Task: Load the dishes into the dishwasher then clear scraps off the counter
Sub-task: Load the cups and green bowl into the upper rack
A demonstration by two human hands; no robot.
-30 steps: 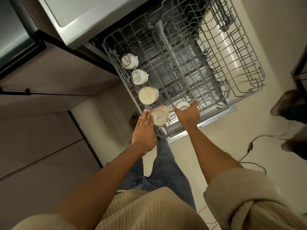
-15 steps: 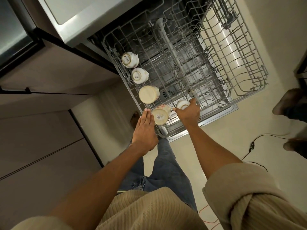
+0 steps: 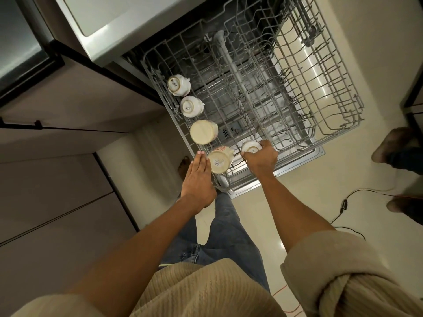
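Observation:
The grey wire upper rack [image 3: 338, 124] of the dishwasher is pulled out over the open door. Several cream cups stand upside down along its left side: two small ones [image 3: 178, 84] [image 3: 191, 106], a wider mug [image 3: 203, 132] and a printed mug [image 3: 220, 159] at the near corner. My left hand [image 3: 198, 179] lies flat with straight fingers against the rack's near left edge, next to the printed mug. My right hand [image 3: 261, 156] grips a small white cup [image 3: 250, 146] set upside down in the front row.
Dark cabinet fronts [image 3: 57, 179] run along the left, under a pale counter [image 3: 119, 21]. A black cable [image 3: 343, 204] lies on the cream floor at the right, near another person's feet [image 3: 393, 149]. My jeans-clad legs stand just before the door.
My right hand with the small cup has shifted slightly right and deeper into the rack. My left hand has stayed at the rack's corner.

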